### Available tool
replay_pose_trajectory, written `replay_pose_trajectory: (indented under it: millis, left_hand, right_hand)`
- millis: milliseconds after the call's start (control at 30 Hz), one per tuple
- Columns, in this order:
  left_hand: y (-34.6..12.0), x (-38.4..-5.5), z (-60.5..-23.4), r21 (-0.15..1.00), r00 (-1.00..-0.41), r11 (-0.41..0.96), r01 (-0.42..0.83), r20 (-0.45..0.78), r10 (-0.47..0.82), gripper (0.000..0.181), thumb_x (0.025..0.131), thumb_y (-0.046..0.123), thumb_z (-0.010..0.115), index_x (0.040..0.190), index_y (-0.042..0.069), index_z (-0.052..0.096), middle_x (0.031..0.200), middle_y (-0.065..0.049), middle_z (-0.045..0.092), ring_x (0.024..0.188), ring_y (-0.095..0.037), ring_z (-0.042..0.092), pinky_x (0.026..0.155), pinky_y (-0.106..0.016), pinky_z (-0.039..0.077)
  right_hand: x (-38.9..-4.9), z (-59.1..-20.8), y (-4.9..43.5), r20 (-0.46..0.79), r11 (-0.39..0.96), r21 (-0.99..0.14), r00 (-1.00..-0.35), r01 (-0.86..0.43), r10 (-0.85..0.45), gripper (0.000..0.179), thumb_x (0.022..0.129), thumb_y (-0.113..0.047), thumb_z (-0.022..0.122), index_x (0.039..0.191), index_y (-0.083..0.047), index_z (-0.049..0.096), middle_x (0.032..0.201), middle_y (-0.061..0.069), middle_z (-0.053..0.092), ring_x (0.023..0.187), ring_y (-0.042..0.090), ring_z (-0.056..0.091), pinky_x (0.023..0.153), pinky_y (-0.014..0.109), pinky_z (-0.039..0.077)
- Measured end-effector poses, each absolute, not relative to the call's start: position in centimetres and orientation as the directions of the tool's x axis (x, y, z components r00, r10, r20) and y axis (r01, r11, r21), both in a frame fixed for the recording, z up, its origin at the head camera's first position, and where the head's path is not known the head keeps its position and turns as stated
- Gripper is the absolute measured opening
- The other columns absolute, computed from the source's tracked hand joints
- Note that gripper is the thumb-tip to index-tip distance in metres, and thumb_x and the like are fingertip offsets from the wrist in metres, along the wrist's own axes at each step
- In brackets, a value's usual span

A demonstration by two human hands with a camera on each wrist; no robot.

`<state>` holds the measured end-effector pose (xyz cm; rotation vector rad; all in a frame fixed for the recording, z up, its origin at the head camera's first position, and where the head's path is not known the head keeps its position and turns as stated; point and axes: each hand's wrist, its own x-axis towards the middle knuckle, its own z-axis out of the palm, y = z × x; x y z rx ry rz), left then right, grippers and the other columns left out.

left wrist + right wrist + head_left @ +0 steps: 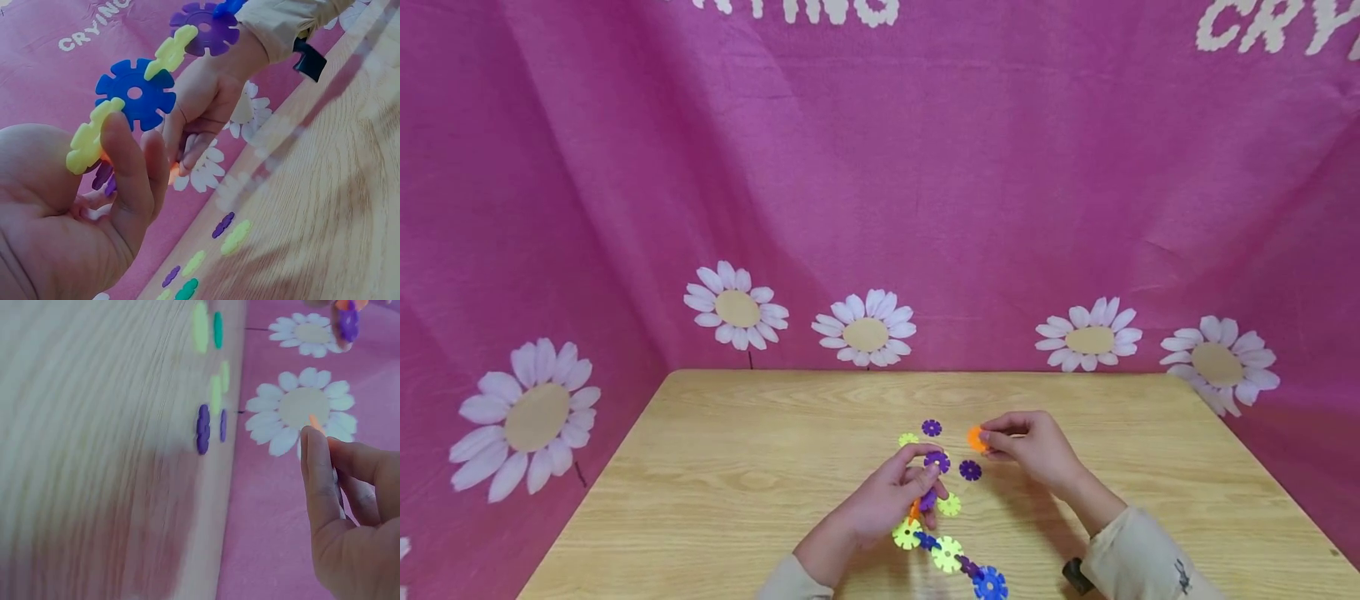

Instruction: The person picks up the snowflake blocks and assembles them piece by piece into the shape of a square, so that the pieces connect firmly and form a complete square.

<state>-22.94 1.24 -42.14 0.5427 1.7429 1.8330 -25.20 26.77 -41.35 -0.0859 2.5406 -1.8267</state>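
Observation:
My left hand (pixel 883 498) holds one end of a chain of notched plastic discs slotted together edge to edge. A purple disc (pixel 937 462) shows at its fingertips. From there the chain runs down through orange, yellow and blue pieces to a blue disc (pixel 990 583) near the table's front edge. In the left wrist view, a blue disc (pixel 135 93) sits between two yellow ones. To the right, my right hand (pixel 1037 448) pinches a single orange disc (pixel 977 439) between thumb and fingers, apart from the chain. Its edge barely shows in the right wrist view.
Loose discs lie on the wooden table (pixel 737 467) around the left hand: a purple one (pixel 932 427), a dark purple one (pixel 970 471), and yellow ones (pixel 949 504). A green disc (pixel 186 289) shows in the left wrist view. A pink flowered cloth (pixel 925 208) hangs behind.

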Motion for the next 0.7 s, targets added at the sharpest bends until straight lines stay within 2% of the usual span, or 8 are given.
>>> replay_pose_trajectory:
  millis: [267, 500, 700]
  left_hand:
    - [1.2, -23.1, -42.3, 0.995, -0.76, 0.001, -0.101, -0.078, 0.645, 0.038, 0.106, 0.032, 0.046, 0.143, 0.021, 0.044, 0.101, -0.01, 0.066, 0.067, -0.016, 0.063, 0.071, -0.034, 0.06]
    - [1.2, -23.2, -42.1, 0.995, -0.755, 0.01, -0.096, -0.079, 0.651, 0.038, 0.108, 0.028, 0.044, 0.144, 0.02, 0.042, 0.102, -0.01, 0.066, 0.067, -0.016, 0.062, 0.069, -0.032, 0.059]
    - [1.3, -23.1, -42.4, 0.997, -0.762, 0.002, -0.08, -0.063, 0.645, 0.038, 0.108, 0.024, 0.043, 0.145, 0.021, 0.041, 0.108, -0.021, 0.066, 0.066, -0.015, 0.062, 0.068, -0.03, 0.058]
  right_hand:
    - [-23.2, -41.0, 26.3, 0.049, 0.259, -0.964, -0.997, -0.063, -0.06, 0.025, 0.091, -0.003, 0.07, 0.112, 0.011, 0.069, 0.106, 0.022, 0.073, 0.084, 0.016, 0.074, 0.075, 0.032, 0.062]
    - [-21.8, -41.1, 25.3, 0.086, 0.217, -0.971, -0.992, -0.105, -0.095, 0.026, 0.089, -0.005, 0.073, 0.11, 0.011, 0.069, 0.103, 0.024, 0.073, 0.084, 0.017, 0.075, 0.076, 0.035, 0.062]
    - [-20.8, -41.1, 25.0, 0.101, 0.218, -0.968, -0.99, -0.12, -0.099, 0.026, 0.088, -0.006, 0.075, 0.107, 0.011, 0.07, 0.101, 0.024, 0.073, 0.08, 0.015, 0.075, 0.074, 0.032, 0.062]
